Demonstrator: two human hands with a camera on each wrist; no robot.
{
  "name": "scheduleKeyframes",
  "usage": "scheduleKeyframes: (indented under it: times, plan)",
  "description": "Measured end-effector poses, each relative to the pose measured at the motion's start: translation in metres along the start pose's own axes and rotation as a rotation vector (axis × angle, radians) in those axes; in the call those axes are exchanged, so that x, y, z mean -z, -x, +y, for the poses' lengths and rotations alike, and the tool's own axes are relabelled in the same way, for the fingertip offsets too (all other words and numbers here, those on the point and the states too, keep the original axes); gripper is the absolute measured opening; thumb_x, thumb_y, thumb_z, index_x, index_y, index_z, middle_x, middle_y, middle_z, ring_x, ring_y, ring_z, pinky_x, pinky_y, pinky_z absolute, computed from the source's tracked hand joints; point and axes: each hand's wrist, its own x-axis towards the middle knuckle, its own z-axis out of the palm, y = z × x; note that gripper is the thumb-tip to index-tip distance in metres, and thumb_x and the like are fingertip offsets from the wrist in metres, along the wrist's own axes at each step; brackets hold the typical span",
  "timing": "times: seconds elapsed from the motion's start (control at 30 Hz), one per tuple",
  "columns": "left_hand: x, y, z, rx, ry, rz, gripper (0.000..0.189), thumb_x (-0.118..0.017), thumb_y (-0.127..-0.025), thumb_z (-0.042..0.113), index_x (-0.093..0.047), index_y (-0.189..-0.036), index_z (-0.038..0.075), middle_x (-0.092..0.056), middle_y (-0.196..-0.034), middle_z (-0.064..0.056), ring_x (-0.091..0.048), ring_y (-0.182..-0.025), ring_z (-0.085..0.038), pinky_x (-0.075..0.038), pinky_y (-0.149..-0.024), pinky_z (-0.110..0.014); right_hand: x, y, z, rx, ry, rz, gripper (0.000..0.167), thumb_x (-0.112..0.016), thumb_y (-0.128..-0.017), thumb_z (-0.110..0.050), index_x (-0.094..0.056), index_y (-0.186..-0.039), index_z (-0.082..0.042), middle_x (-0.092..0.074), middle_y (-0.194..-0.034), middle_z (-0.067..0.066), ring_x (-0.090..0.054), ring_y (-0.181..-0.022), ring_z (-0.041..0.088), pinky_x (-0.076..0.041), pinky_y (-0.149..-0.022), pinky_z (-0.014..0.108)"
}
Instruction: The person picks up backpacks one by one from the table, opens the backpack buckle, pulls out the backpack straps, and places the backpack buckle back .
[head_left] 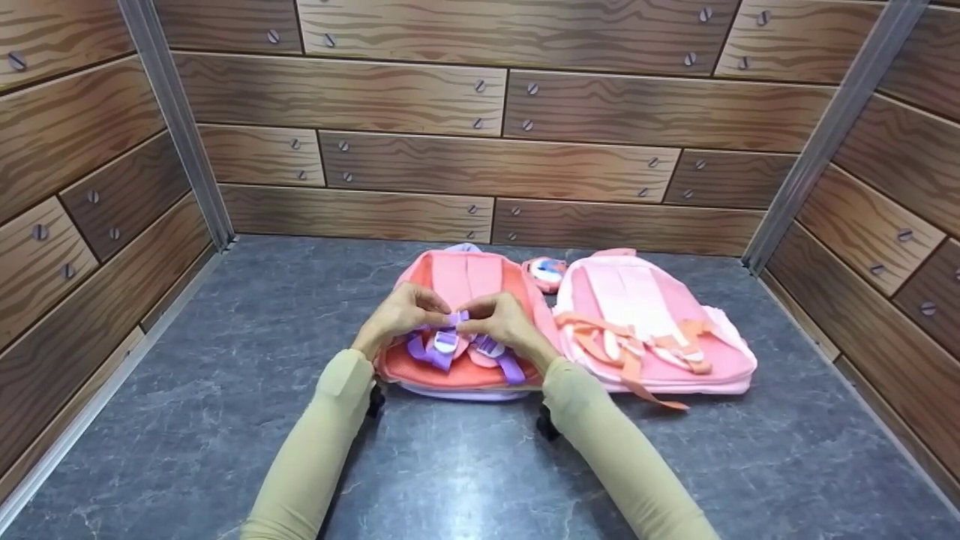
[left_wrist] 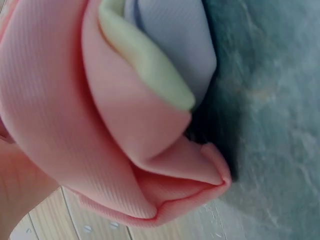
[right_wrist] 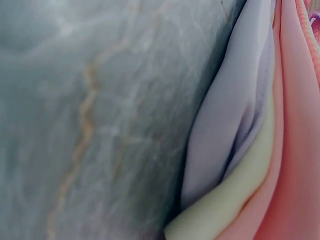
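Observation:
A coral-pink backpack [head_left: 469, 274] lies on the tabletop in the head view, its back panel and shoulder straps facing up. Over its middle, my left hand [head_left: 397, 319] and my right hand [head_left: 504, 321] meet, each pinching part of a purple strap [head_left: 456, 321] between thumb and fingers. Below them, a purple strap end [head_left: 431, 356] with a pale buckle [head_left: 445, 342] hangs loose, and a second purple strap end [head_left: 511, 369] lies to its right. Folded side fabric [left_wrist: 107, 110] of the backpack fills much of the left wrist view. Fingertip detail is too small to tell.
A lighter pink backpack [head_left: 622, 300] with orange straps [head_left: 634, 367] lies against the right side of the coral one. Between their tops sits a small round item [head_left: 546, 271]. Wood-patterned walls [head_left: 420, 157] enclose the dark marbled tabletop [head_left: 225, 420].

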Motion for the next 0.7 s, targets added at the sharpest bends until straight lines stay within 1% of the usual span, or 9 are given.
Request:
scheduleKeyframes:
  times: [0.17,0.3,0.4,0.47,0.53,0.63,0.7]
  plan:
    - [-0.0022,-0.0013,-0.0007,-0.003,0.0,0.011,0.013,-0.074,-0.082,0.001,-0.074,-0.094,-0.004,-0.071,-0.079,-0.002,-0.056,-0.066,-0.008,-0.044,-0.057,-0.02,0.0008,0.0002,-0.0002,-0.004,-0.017,-0.017,0.029,-0.082,-0.077,-0.012,-0.076,-0.105,-0.007,-0.075,-0.098,0.011,-0.065,-0.078,0.007,-0.051,-0.069,0.02]
    - [-0.0067,-0.0029,-0.0013,-0.007,-0.007,0.034,0.011,-0.076,-0.08,0.002,-0.074,-0.091,-0.002,-0.071,-0.079,-0.002,-0.058,-0.069,-0.008,-0.046,-0.062,-0.02,0.0014,0.0009,0.0,0.0,-0.026,-0.027,0.028,-0.081,-0.077,-0.011,-0.076,-0.105,-0.006,-0.075,-0.098,0.011,-0.064,-0.077,0.008,-0.051,-0.069,0.02]
    - [-0.009,-0.0033,-0.002,-0.027,-0.024,0.051,0.012,-0.077,-0.079,0.002,-0.074,-0.09,-0.002,-0.07,-0.077,-0.001,-0.06,-0.07,-0.008,-0.047,-0.064,-0.02,0.0007,0.0013,0.0001,-0.006,-0.029,-0.021,0.027,-0.08,-0.078,-0.01,-0.076,-0.104,-0.006,-0.075,-0.096,0.01,-0.064,-0.076,0.007,-0.051,-0.068,0.02]
    - [-0.0088,-0.0028,-0.0022,-0.038,-0.02,0.046,0.012,-0.077,-0.079,0.002,-0.073,-0.09,-0.003,-0.07,-0.077,-0.002,-0.059,-0.068,-0.007,-0.047,-0.063,-0.02,-0.0002,0.0016,-0.0001,-0.008,-0.033,-0.017,0.027,-0.08,-0.078,-0.009,-0.076,-0.104,-0.007,-0.075,-0.095,0.009,-0.064,-0.076,0.007,-0.051,-0.069,0.02]
    - [-0.0073,-0.0021,-0.002,-0.04,0.001,0.026,0.013,-0.076,-0.08,0.001,-0.073,-0.092,-0.005,-0.069,-0.077,-0.002,-0.057,-0.064,-0.007,-0.045,-0.056,-0.02,-0.0008,0.0018,-0.0001,-0.005,-0.03,-0.011,0.027,-0.08,-0.078,-0.009,-0.076,-0.104,-0.007,-0.075,-0.096,0.009,-0.065,-0.077,0.007,-0.052,-0.07,0.02]
    - [-0.0038,-0.001,-0.0013,-0.017,0.029,-0.008,0.015,-0.076,-0.082,0.002,-0.072,-0.094,-0.005,-0.068,-0.077,-0.001,-0.053,-0.06,-0.007,-0.042,-0.05,-0.019,-0.001,0.0018,-0.0004,0.006,-0.017,-0.005,0.027,-0.08,-0.078,-0.008,-0.076,-0.104,-0.007,-0.075,-0.098,0.01,-0.066,-0.08,0.008,-0.052,-0.072,0.02]
    - [-0.0017,-0.0004,-0.0008,-0.005,0.025,-0.018,0.015,-0.075,-0.082,0.002,-0.072,-0.095,-0.005,-0.068,-0.077,0.0,-0.052,-0.06,-0.007,-0.041,-0.05,-0.019,-0.0011,0.0016,-0.0002,0.009,-0.011,-0.002,0.027,-0.081,-0.078,-0.008,-0.076,-0.104,-0.007,-0.075,-0.099,0.01,-0.066,-0.081,0.008,-0.052,-0.073,0.02]
